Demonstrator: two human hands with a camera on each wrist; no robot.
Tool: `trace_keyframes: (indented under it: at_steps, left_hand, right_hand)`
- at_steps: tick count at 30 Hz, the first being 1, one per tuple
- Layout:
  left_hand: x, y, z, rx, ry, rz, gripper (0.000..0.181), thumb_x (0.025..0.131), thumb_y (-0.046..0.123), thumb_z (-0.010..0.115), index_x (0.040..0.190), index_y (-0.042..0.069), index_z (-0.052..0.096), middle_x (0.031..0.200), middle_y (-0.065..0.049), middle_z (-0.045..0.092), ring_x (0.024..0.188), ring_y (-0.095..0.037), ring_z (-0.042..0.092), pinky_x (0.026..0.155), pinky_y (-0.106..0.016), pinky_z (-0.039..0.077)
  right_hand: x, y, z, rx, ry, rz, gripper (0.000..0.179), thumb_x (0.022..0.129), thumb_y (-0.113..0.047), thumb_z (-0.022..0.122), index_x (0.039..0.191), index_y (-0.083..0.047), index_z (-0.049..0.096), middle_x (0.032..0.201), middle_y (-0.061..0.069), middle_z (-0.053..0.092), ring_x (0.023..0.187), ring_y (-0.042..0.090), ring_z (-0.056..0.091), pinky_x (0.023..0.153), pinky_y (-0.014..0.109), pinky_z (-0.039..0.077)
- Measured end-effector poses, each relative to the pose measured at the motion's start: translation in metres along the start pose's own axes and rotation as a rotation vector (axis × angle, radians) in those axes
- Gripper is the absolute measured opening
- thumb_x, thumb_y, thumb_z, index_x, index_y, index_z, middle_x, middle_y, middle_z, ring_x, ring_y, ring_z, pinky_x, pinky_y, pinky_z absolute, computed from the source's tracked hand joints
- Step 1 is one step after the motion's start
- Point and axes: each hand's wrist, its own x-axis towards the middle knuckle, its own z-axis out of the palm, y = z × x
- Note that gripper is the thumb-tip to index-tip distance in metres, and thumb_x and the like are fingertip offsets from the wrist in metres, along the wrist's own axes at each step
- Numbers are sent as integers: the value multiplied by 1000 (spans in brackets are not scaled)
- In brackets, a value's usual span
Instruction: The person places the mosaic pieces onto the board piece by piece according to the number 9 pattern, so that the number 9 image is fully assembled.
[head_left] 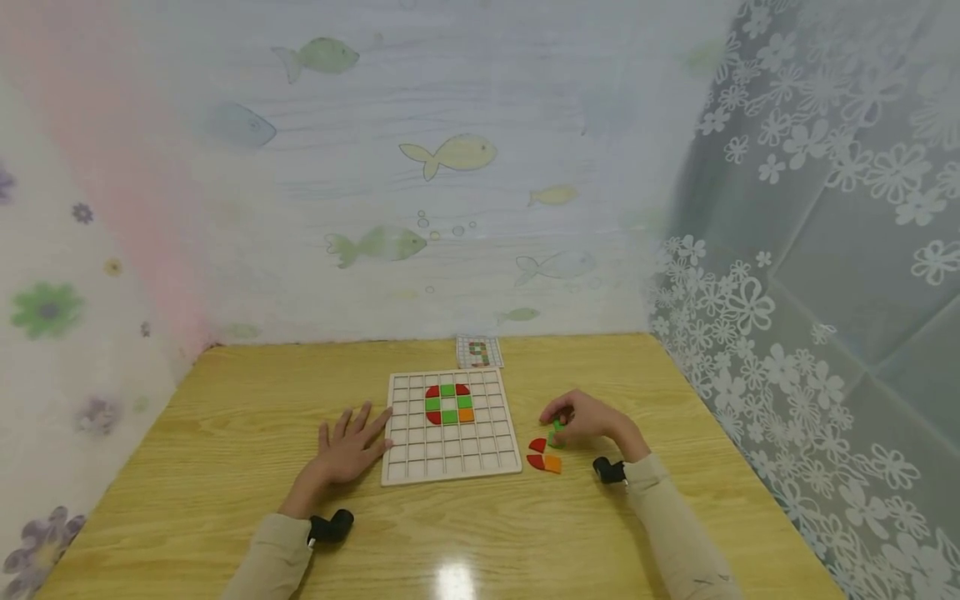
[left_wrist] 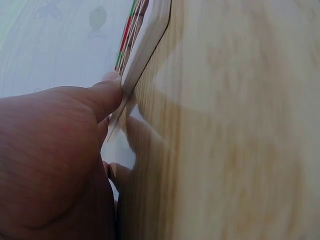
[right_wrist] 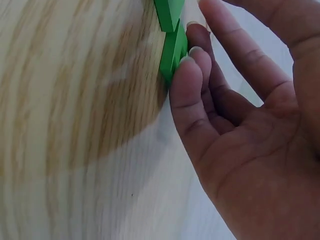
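Note:
A white gridded board (head_left: 450, 454) lies on the table, with red, green and orange tiles (head_left: 449, 403) set in a ring around one bare cell. My left hand (head_left: 345, 454) rests on the table with spread fingers, its thumb and fingertip against the board's left edge. My right hand (head_left: 588, 417) is over green tiles (right_wrist: 174, 52) right of the board; bent fingertips touch one tile's side, and the thumb tip is out of the right wrist view. Closer to me lie two red quarter-round tiles (head_left: 537, 445) and an orange square tile (head_left: 552, 464).
A small pattern card (head_left: 479, 352) with a coloured figure on a grid lies behind the board. The wooden table (head_left: 420, 542) meets a fish-painted wall (head_left: 450, 208) at the back. Flower-patterned panels (head_left: 810, 350) stand on the right. Black wrist cameras (head_left: 330, 527) are strapped at both sleeves.

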Motion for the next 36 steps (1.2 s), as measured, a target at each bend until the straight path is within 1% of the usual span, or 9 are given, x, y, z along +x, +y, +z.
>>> trace_keyframes:
  at_steps: [5, 9, 12, 15, 19, 22, 27, 30, 36]
  left_hand:
    - [-9, 8, -2, -1, 1, -4, 66, 106, 56, 40, 164, 26, 25, 169, -24, 5, 151, -55, -5, 109, -76, -17]
    - [-12, 11, -4, -15, -3, -4, 66, 106, 53, 43, 163, 25, 27, 169, -25, 6, 151, -56, -5, 109, -76, -17]
    - [-12, 11, -4, -24, 0, 0, 66, 106, 52, 45, 163, 24, 28, 168, -26, 6, 150, -57, -5, 108, -77, -18]
    - [-10, 9, -2, 7, 3, -11, 67, 106, 56, 41, 163, 23, 27, 169, -24, 6, 151, -55, -4, 109, -76, -16]
    - [-8, 6, 1, 20, 10, -20, 67, 107, 55, 40, 163, 22, 27, 169, -24, 6, 152, -54, -3, 110, -76, -15]
    - [-8, 6, 1, 10, 9, -17, 69, 106, 58, 40, 163, 23, 26, 169, -23, 6, 152, -54, -4, 110, -76, -16]
    - [-10, 7, -1, -3, 2, -14, 69, 106, 56, 41, 163, 22, 26, 170, -23, 5, 152, -54, -5, 109, -76, -17]
    - [-9, 7, 0, 14, 7, -21, 67, 107, 52, 42, 163, 20, 26, 170, -23, 6, 152, -53, -4, 110, -75, -16]
    - [-7, 4, 2, 12, 12, -20, 65, 108, 48, 44, 163, 20, 27, 169, -24, 6, 152, -54, -4, 109, -76, -17]
  right_hand:
    - [-7, 0, -1, 17, 6, -12, 35, 82, 1, 82, 115, 8, 71, 113, 22, 69, 86, 19, 58, 74, 25, 51]
    - [-9, 1, 1, 23, 46, 3, 34, 83, -1, 81, 115, 8, 71, 113, 23, 70, 87, 21, 60, 76, 26, 52]
    - [-9, 2, 4, 24, 94, 36, 31, 85, -5, 81, 114, 6, 72, 110, 20, 70, 84, 20, 59, 74, 27, 52]
    - [-8, 2, 7, 23, 144, 60, 28, 88, -8, 80, 112, 4, 73, 105, 17, 71, 80, 19, 58, 72, 28, 51]
    - [-6, 3, 9, 20, 176, 52, 24, 91, -8, 77, 110, 5, 73, 102, 17, 71, 75, 17, 57, 68, 28, 50]
    - [-7, 3, 8, 7, 154, 35, 25, 92, -7, 76, 113, 6, 73, 105, 19, 71, 77, 17, 57, 68, 26, 49]
    - [-11, 1, 5, 3, 84, -3, 33, 88, 0, 76, 119, 9, 70, 115, 25, 66, 86, 21, 58, 72, 24, 51]
    - [-12, 2, 4, -5, 70, -9, 31, 87, 1, 77, 116, 8, 71, 113, 24, 65, 84, 19, 58, 72, 24, 52]
    - [-12, 2, 4, -12, 80, 5, 20, 88, -2, 78, 107, 4, 74, 101, 20, 66, 71, 15, 53, 64, 24, 49]
